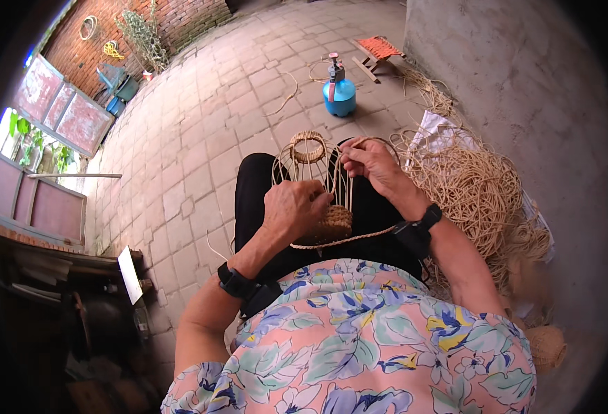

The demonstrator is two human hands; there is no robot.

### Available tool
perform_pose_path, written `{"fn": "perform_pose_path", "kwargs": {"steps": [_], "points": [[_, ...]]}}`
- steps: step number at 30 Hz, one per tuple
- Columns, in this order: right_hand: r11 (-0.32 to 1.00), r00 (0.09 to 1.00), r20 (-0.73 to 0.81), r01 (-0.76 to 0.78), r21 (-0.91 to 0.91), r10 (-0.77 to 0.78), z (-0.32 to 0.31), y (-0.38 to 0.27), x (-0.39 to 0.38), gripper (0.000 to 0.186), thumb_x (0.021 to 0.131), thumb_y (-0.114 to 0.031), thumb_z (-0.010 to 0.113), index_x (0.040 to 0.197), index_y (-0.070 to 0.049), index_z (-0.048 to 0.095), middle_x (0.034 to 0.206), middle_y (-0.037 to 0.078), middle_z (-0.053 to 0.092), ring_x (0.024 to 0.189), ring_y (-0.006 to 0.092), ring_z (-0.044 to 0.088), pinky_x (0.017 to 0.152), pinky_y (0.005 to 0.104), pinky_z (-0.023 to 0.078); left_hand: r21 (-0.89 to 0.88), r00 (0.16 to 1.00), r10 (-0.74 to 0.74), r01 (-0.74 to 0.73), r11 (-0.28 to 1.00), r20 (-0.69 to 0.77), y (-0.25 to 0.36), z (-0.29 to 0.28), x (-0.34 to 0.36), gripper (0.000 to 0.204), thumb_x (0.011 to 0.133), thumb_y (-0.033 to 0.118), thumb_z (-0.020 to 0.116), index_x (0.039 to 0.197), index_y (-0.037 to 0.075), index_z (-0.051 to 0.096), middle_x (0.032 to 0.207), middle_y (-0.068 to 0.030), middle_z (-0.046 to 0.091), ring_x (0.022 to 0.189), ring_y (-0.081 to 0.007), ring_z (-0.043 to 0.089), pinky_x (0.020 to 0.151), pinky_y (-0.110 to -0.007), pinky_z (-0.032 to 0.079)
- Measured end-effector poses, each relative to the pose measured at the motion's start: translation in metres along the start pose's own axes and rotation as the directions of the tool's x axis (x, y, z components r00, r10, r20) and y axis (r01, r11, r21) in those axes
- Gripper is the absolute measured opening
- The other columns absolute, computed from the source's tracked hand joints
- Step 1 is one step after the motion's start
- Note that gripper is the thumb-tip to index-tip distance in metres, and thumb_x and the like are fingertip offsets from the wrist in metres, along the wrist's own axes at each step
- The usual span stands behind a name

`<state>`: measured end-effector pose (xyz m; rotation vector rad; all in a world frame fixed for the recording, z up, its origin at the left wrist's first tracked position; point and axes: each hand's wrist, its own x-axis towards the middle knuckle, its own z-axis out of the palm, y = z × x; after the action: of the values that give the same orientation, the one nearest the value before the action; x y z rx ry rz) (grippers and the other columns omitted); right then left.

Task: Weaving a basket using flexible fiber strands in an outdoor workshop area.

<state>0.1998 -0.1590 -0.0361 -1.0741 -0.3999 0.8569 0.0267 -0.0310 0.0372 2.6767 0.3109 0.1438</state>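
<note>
Across my lap lies a partly woven basket (336,222), with a dense tan braid at the near end and bare thin ribs running to a wrapped ring (309,136) at the far end. My left hand (292,208) is closed on the basket's left side, thumb and fingers at the ribs by the woven edge. Above the ribs on the right, my right hand (374,165) pinches a twisted straw cord (336,170). A length of cord (349,241) also trails over my lap below the basket. The basket's underside is hidden.
A big heap of loose straw cord (466,196) lies on white sheeting (436,131) at my right, beside a grey wall (525,83). Ahead on the paving stand a blue pump sprayer (339,96) and a low stool with orange webbing (378,48). Dark clutter (104,324) fills the lower left.
</note>
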Motion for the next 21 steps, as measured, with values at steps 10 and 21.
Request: {"fn": "perform_pose_path", "kwargs": {"steps": [10, 21], "points": [[0.441, 0.955, 0.001, 0.138, -0.887, -0.298, 0.044, 0.015, 0.016, 0.014, 0.076, -0.013, 0.056, 0.078, -0.007, 0.068, 0.078, 0.016, 0.067, 0.078, 0.0321, 0.066, 0.073, 0.0406, 0.051, -0.113, 0.991, -0.133, 0.135, 0.984, 0.022, -0.020, 0.012, -0.006, 0.025, 0.080, 0.038, 0.066, 0.083, 0.014, 0.073, 0.066, -0.0097, 0.066, 0.065, -0.0270, 0.066, 0.062, -0.037, 0.051], [0.998, 0.994, 0.101, -0.038, 0.055, 0.032, 0.030, 0.012, -0.033, 0.031, 0.087, -0.015, 0.056, 0.115, -0.003, 0.050, 0.070, 0.000, 0.055, 0.049, 0.0025, 0.044, 0.041, 0.0179, 0.034, -0.331, 0.993, -0.013, -0.028, 0.943, -0.121, -0.062, 0.014, -0.028, 0.020, 0.087, 0.020, 0.064, 0.088, 0.001, 0.066, 0.071, -0.0047, 0.063, 0.065, -0.0074, 0.054, 0.061, -0.024, 0.045]]}}
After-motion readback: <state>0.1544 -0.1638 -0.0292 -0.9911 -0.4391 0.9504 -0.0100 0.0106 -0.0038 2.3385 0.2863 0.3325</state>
